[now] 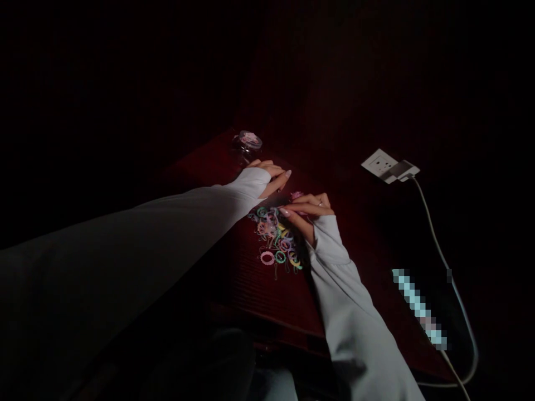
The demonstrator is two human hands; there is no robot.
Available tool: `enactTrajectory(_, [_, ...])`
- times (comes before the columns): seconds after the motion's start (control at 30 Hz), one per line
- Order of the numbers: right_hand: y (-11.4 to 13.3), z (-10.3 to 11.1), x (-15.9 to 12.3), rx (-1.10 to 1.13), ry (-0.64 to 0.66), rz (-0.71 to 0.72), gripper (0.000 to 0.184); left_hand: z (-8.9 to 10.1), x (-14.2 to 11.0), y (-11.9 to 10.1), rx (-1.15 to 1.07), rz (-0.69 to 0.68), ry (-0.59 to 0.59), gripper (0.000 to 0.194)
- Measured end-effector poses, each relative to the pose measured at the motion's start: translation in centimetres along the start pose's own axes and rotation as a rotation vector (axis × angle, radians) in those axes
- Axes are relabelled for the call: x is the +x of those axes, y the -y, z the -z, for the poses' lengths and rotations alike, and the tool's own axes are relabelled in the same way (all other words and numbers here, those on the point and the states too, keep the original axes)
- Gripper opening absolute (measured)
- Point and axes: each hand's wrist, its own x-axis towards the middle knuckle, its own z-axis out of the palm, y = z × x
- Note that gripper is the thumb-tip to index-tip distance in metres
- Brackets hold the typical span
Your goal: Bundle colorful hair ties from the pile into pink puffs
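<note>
A pile of small coloured rings (267, 258) in pink, green, yellow and purple lies on the dark red tabletop, with thin looped wire pins (276, 272) among them. My right hand (311, 207) reaches over the pile's upper right edge, thumb and forefinger pinched close together; what is between them is too small to make out. A pink item (296, 195) shows just behind its fingers. Beyond the pile, my left hand (270, 174) is raised with its fingers curled and the tips near the thumb. Anything in that grip is hidden.
Behind my left hand stands a round container (249, 139) with pinkish contents or pattern. To the right, a white wall socket (378, 164) holds a charger (406, 170), whose cable (434, 223) runs down to a blurred-out bright device (418, 306). The surroundings are very dark.
</note>
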Motion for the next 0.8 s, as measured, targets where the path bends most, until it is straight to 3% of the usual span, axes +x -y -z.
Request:
enactTrajectory(0.17, [-3.5,2.9,0.2,0.019,-0.159,-0.142,0.035,-0.7,0.2,0.6,0.007,0.001,0.001,0.053])
enactTrajectory(0.33, [-7.0,4.1,-0.3,0.007,-0.235,-0.218,0.041,-0.9,0.2,0.6,0.007,-0.002,0.031,0.051])
enactTrajectory(0.47, [-10.3,4.9,-1.7,-0.162,-0.201,-0.255,0.041,0.0,-0.3,0.0,0.005,0.012,0.062,0.053])
enactTrajectory(0.6, [-13.4,5.4,-2.9,-0.354,-0.151,-0.330,0.040,1.3,-0.7,-0.5,-0.029,-0.059,0.131,0.055])
enactTrajectory(0.8, [-15.2,5.5,-3.2,-0.523,-0.110,-0.403,0.037,1.8,-0.8,-0.8,-0.030,-0.040,0.189,0.055])
